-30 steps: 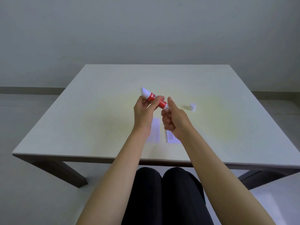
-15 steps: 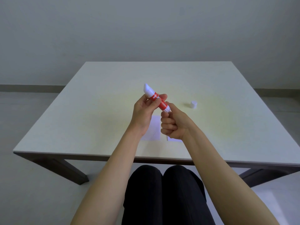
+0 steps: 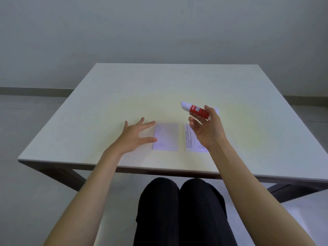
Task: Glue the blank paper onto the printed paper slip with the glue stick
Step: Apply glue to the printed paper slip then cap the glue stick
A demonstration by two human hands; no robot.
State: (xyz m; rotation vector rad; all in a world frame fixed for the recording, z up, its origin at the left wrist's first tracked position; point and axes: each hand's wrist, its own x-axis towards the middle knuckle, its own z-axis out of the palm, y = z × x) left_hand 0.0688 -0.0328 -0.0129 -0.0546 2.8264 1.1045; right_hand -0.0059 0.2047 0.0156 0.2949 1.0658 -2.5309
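**Glue stick raised over two papers at a pale desk**

A seated person's knees point(image 3: 179, 201), in black trousers, sit nearest the camera, tucked just under the front edge of the desk point(image 3: 106, 96). Two bare forearms reach forward over that edge.

The left hand point(image 3: 134, 137) hovers low over the desk with its fingers spread wide and nothing in its grasp; whether the fingertips touch the surface cannot be told. Just to the right of its fingertips lies the blank paper point(image 3: 166, 136), a plain white rectangle flat on the desk, its left edge close beside the thumb and index finger.

Between the two hands, and to the right of the blank sheet with a narrow strip of desk showing between them, lies the printed paper slip point(image 3: 189, 139). Lines of small text run along its left side; its right part is hidden behind the right wrist.

The right hand point(image 3: 207, 128) is lifted above that slip, palm turned inward, fingers closed around the lower end of the glue stick point(image 3: 196, 110). The red-labelled tube tilts up and to the left, its white tip pointing away from the hand.

Just beyond the right hand, a small white object point(image 3: 216, 110) peeks out behind the knuckles, too hidden to identify. The far half of the desk runs back to a grey wall point(image 3: 159, 32).
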